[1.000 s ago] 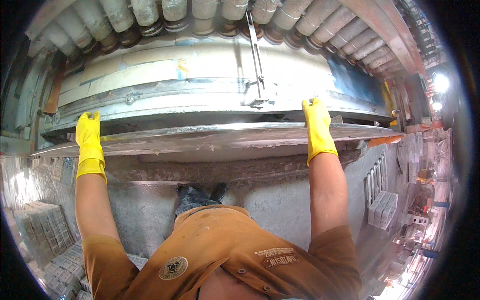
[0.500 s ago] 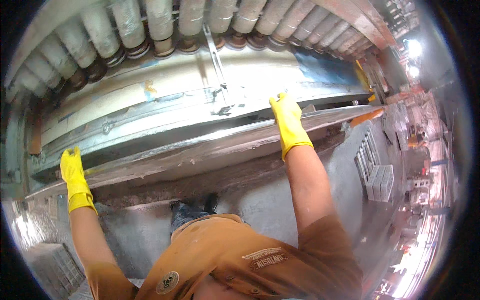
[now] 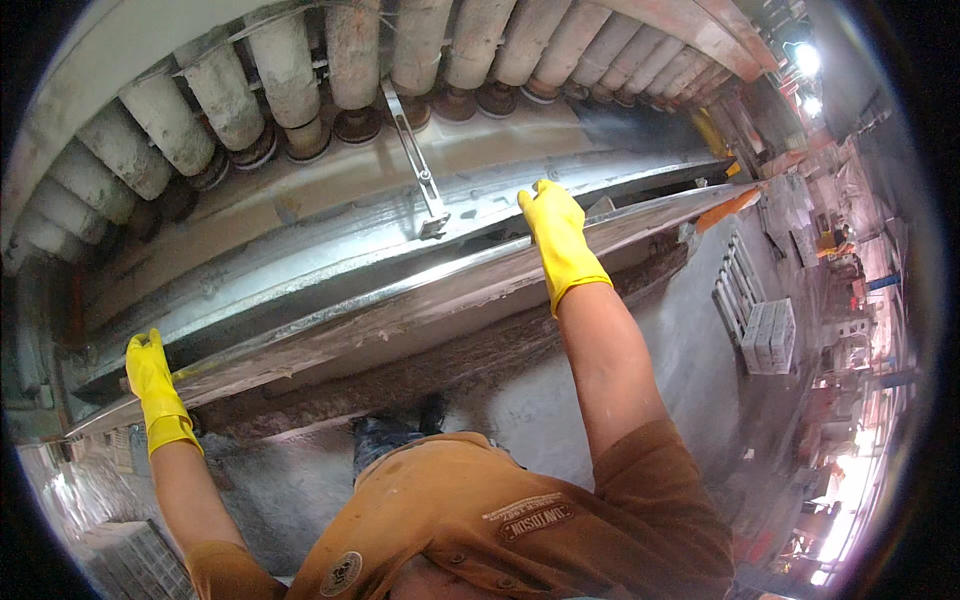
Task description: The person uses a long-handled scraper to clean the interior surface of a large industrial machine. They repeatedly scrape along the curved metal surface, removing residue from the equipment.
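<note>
My left hand [image 3: 155, 385], in a yellow rubber glove, is at the left end of a long metal trough-like gap [image 3: 300, 300]. Its fingers are curled together beside the front metal lip [image 3: 420, 275]. Farther right, my right hand [image 3: 556, 228], gloved the same way, reaches over that lip with its fingers bent and pressed together. What either hand holds, if anything, is hidden by the gloves. Between them, a slotted metal bracket [image 3: 415, 160] slants down to the pale metal ledge [image 3: 330, 235] behind the gap.
A row of thick, dusty cylinders [image 3: 355, 60] hangs over the far side. Grey crates [image 3: 768, 335] stand on the floor at right, and another stack [image 3: 130, 560] sits at lower left. An orange piece [image 3: 728, 208] lies by the lip's right end.
The whole view has shifted slightly, and the panel under the cylinders looks darker. Both hands keep much the same places along the metal lip, fingers still curled.
</note>
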Motion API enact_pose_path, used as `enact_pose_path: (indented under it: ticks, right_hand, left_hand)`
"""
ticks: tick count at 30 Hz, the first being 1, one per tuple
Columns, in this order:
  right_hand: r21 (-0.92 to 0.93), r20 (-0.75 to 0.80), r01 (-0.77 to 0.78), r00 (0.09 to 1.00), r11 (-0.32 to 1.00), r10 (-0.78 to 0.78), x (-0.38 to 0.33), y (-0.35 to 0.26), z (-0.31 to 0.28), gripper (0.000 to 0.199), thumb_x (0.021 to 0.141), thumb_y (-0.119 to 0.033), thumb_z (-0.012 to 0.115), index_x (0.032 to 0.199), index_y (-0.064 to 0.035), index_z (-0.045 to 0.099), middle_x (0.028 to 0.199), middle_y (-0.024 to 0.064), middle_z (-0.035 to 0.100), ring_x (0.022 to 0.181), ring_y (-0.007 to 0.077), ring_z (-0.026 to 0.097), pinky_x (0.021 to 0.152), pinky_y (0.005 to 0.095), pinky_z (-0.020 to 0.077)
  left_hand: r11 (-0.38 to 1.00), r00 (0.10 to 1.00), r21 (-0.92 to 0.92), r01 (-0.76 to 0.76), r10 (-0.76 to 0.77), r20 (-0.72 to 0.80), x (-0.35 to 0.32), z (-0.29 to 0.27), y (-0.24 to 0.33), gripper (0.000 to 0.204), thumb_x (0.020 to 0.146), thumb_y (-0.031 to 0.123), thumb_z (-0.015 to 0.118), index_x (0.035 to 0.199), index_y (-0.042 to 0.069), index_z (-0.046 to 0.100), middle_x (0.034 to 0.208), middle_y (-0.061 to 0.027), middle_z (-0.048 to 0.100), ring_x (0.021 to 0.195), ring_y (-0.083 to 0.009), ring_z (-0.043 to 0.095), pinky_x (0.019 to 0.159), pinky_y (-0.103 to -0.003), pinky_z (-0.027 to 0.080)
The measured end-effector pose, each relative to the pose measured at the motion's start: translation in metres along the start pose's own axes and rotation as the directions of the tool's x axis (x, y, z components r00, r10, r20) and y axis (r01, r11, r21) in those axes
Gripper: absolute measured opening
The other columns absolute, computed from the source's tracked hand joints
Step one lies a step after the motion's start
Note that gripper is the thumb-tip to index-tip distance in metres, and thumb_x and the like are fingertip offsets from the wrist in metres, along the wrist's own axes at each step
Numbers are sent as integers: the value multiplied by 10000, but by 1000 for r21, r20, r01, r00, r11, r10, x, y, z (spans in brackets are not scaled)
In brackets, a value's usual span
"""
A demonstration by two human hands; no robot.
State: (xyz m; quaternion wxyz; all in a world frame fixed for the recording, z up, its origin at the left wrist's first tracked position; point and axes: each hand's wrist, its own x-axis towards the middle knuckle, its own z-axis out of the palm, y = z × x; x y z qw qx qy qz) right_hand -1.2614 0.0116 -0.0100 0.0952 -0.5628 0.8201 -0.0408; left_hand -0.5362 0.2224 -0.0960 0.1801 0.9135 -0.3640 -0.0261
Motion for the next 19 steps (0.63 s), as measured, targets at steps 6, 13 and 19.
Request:
enact_pose_path:
  ticks: [6, 13, 19]
  right_hand:
    - [12, -39, 22, 999, 1000, -22, 5, 9, 8, 573, 941, -497, 682, 1349, -95, 665, 1350, 189, 675, 1266, 374, 630, 1079, 455, 480]
    - [-40, -22, 36, 999, 999, -37, 16, 14, 15, 617, 950, -518, 655, 1386, -82, 639, 1343, 169, 685, 1245, 351, 648, 1063, 453, 490]
    - [63, 51, 103, 993, 993, -106, 39, 9, 38, 628, 970, -523, 632, 1414, -79, 625, 1267, 223, 716, 1143, 292, 720, 1015, 455, 527]
  left_hand:
    - [961, 982, -214, 176, -157, 102, -23, -18, 45, 449, 1013, 390, 645, 1261, 17, 673, 1160, -150, 744, 968, -296, 727, 612, -406, 626]
    - [999, 999, 3, 48, -48, 18, -21, -21, 36, 542, 947, 482, 653, 1234, 26, 711, 1223, -245, 716, 1170, -409, 668, 1011, -465, 501]
    - [982, 995, 177, 69, -80, 55, -28, -37, 55, 567, 926, 520, 652, 1275, 78, 714, 1310, -227, 683, 1250, -407, 628, 1086, -472, 467]
